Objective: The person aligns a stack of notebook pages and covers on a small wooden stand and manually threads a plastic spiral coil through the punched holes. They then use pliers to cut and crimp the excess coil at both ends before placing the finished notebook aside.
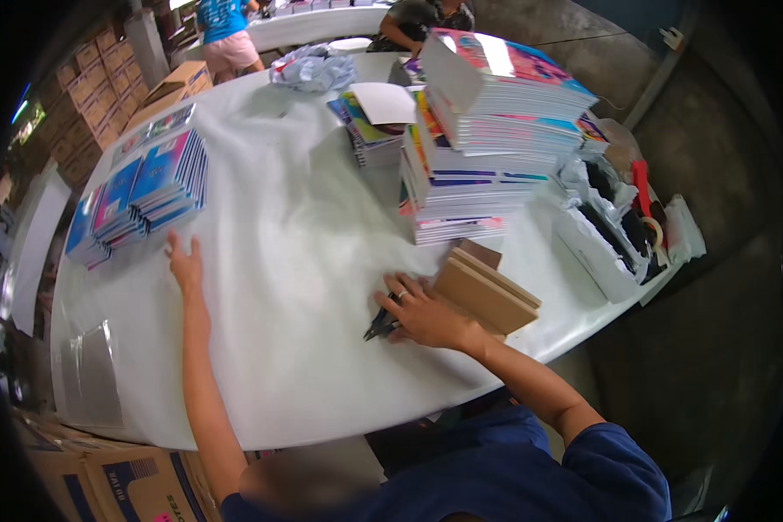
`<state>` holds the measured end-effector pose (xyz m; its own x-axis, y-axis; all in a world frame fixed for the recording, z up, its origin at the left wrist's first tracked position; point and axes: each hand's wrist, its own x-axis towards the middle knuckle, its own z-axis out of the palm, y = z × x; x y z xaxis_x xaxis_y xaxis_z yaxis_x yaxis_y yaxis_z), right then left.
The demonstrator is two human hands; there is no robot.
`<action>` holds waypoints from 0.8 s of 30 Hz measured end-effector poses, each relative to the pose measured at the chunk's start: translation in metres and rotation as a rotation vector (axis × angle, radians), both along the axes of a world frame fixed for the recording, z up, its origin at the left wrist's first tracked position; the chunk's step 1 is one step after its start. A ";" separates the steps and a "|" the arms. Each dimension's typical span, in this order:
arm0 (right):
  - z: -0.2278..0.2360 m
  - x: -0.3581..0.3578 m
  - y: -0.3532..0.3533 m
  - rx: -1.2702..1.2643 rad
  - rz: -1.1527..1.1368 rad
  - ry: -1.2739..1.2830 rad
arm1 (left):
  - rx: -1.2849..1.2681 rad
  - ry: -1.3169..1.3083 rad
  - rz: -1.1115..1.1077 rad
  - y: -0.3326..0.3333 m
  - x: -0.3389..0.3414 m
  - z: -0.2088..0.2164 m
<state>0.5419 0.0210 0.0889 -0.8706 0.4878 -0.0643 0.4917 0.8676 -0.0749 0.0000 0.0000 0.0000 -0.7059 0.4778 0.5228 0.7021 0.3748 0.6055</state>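
Note:
My left hand [184,263] reaches over the white-covered table with its fingers apart and nothing in them, just in front of stacks of blue spiral notebooks [167,174]. Those notebooks lie in overlapping piles at the left. My right hand [422,311], with a ring on one finger, is closed over a small black tool [378,325] that looks like pliers. Its pointed tip shows toward the lower left; the rest is hidden under my palm. Right beside this hand stand brown cardboard pieces [485,289], partly behind my wrist.
A tall stack of colourful books [496,130] rises beyond my right hand, with spiral notebooks [376,130] beside it. A white box [602,252] holding dark things stands at the right edge. Crumpled plastic [313,68] lies at the back. Cartons [100,83] and two people are beyond.

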 end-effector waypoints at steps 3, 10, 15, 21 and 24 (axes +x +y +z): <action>-0.010 0.028 -0.015 0.141 0.155 0.230 | 0.166 -0.174 -0.346 0.022 0.136 0.073; 0.119 0.106 -0.072 -0.189 0.299 0.551 | 0.192 -0.902 -0.925 0.056 0.344 0.258; 0.140 0.210 -0.007 -0.106 -0.335 0.829 | 0.159 -0.997 -0.954 0.113 0.364 0.297; 0.012 0.282 0.078 0.243 -0.400 0.297 | 0.080 -1.259 -0.953 0.186 0.366 0.323; 0.025 0.280 0.112 0.253 -0.313 0.531 | 0.056 -1.332 -0.927 0.195 0.373 0.333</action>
<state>0.8216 0.1331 0.1141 -0.5671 0.6667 0.4836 0.6759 0.7123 -0.1894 0.3735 0.1946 0.3329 -0.1443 0.9766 -0.1596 -0.3425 0.1020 0.9339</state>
